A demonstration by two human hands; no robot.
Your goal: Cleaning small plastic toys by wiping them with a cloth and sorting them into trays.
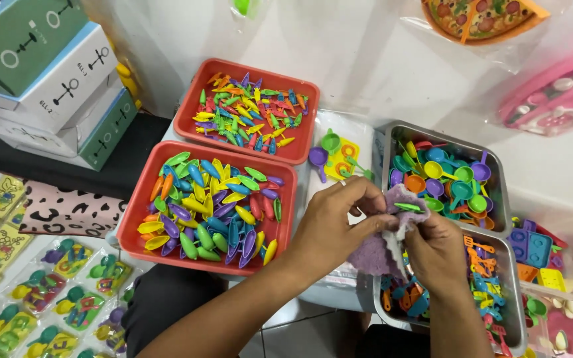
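Head view: purple cloth (381, 250) gripped by both hands just above near metal tray (516, 311) rim. Left hand (336, 225) fingers pinched shut on cloth top; right hand (436, 255) fingers curled tight on its lower fold. Small green toy piece (407, 207) seen lying on cloth, so probably best kept level, folds held snug. Room is tight: far metal tray (495, 166) right behind cloth, red tray (142, 225) left of it, nearest open spot only toward body.

Hemmed in by two red trays (142, 222) of toy pieces at left and two metal tubs (499, 174) at right, with open room only above the packaged toy set (339, 156) between them.
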